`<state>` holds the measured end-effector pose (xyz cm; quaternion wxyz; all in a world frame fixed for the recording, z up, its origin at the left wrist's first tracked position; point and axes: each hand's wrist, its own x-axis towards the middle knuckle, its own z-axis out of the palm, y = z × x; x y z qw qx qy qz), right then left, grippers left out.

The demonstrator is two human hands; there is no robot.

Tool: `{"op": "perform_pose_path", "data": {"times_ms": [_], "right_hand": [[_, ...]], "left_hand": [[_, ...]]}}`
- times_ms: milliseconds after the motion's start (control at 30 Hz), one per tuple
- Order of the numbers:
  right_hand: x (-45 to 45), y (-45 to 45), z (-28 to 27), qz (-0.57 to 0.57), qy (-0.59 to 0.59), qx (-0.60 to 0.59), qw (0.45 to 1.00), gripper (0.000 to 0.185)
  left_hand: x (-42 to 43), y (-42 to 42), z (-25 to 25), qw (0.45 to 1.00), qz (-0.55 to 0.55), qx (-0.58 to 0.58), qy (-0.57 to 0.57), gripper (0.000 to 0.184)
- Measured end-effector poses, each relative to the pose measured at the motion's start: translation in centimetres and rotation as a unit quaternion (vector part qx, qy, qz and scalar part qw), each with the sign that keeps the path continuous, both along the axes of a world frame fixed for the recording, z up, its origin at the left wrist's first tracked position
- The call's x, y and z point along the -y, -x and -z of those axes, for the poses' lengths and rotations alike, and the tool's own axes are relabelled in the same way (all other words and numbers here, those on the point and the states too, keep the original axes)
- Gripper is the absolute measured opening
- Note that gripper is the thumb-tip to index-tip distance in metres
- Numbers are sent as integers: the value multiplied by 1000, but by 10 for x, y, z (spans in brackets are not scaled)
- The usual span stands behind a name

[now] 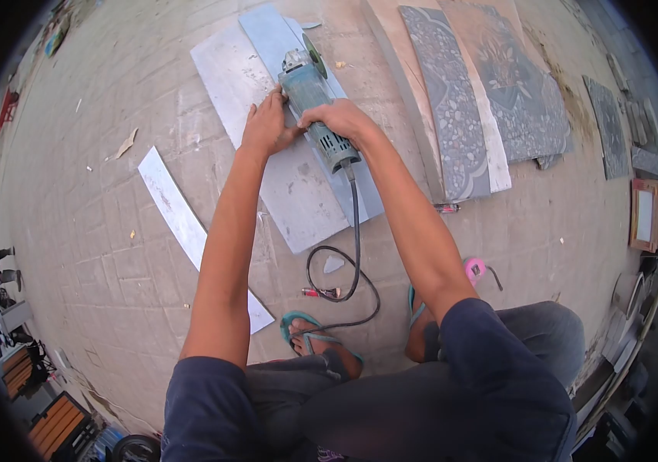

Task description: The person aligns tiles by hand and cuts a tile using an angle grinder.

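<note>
An angle grinder (309,96) with a green-grey body lies along a blue-grey strip of slab (260,31), its disc (314,55) on the right side of its head. Wrapped around the rear of the grinder's body is my right hand (338,118). My left hand (269,123) rests palm down on the slabs at the tool's left, thumb stretched out and fingertips close against its side. Whether those fingertips grip the grinder I cannot tell. Under the strip is a wider pale slab (295,202). A black cord (356,231) runs from the grinder toward my feet.
A narrow white strip (165,187) lies at left. Patterned stone slabs (452,100) are stacked at right. By my sandals (296,319) are a red-and-black marker-like object (321,292) and a pink tape measure (474,269). A wooden frame (644,215) stands far right.
</note>
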<state>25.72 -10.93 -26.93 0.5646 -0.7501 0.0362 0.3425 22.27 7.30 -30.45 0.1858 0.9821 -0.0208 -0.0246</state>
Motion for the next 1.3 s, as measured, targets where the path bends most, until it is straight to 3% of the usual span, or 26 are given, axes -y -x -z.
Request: {"op": "perform_pose_path", "data": {"times_ms": [67,200,267,900,967,1300], "right_hand": [[4,5,-6,-1,26,11,1000,43],[9,12,-9,-8,27,14,999,45],[10,15,-7,-13,10,20,1000,47],[31,44,-2,-11,19,4,1000,43],[34,48,-2,-9,19,8,1000,62],[42,63,-5,-9,11,3,1000,61]], "left_hand": [[0,-2,2,1000,-13,-16,4,82],[-3,-5,9,1000,1,-1,-12,81],[-3,-6,6,999,1,-33,-41,98],[-4,-6,9,999,-5,-20,-25,102],[-4,-6,11,999,2,-17,-30,100],[-7,-7,16,999,10,-16,-36,91]]}}
